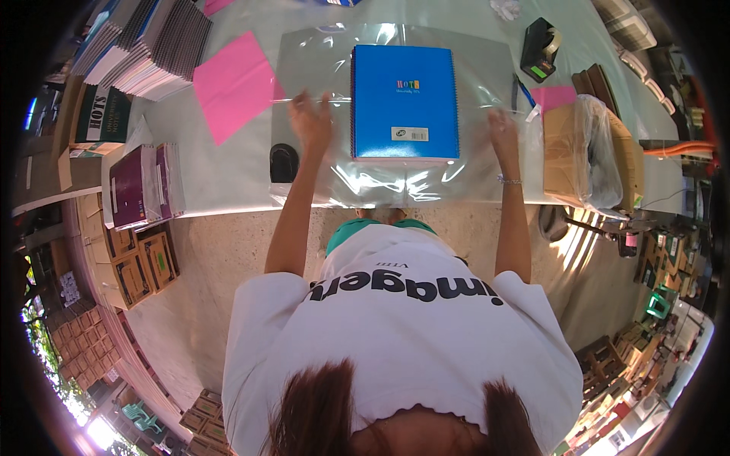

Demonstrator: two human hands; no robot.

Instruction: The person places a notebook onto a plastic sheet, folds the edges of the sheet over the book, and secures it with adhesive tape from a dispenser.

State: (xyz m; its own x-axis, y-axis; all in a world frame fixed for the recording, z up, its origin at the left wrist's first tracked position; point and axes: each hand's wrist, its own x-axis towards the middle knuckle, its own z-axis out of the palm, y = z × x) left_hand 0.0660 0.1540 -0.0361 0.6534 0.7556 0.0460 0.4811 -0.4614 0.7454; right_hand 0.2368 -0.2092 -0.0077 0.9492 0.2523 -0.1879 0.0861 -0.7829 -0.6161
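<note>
A blue spiral-bound notebook (405,106) lies on a large clear plastic sheet (479,163), with more layers showing beneath its near edge. To its left, my left hand (310,125) is over the sheet, thumb and fingers seemingly apart but smeared by motion. My right hand (503,135), a bracelet on its wrist, is over the sheet's right part, its fingers blurred too. A thin bright line in the plastic runs past the fingertips of both hands. Whether either hand grips the plastic cannot be made out. Neither hand touches the notebook.
Pink sheets (237,87) and notebook stacks (148,45) lie left, with purple notebooks (141,186) near the table's edge. A dark oval object (284,163) sits by my left forearm. On the right are a tape dispenser (540,49), a blue-handled tool (523,91) and a plastic-lined carton (560,156).
</note>
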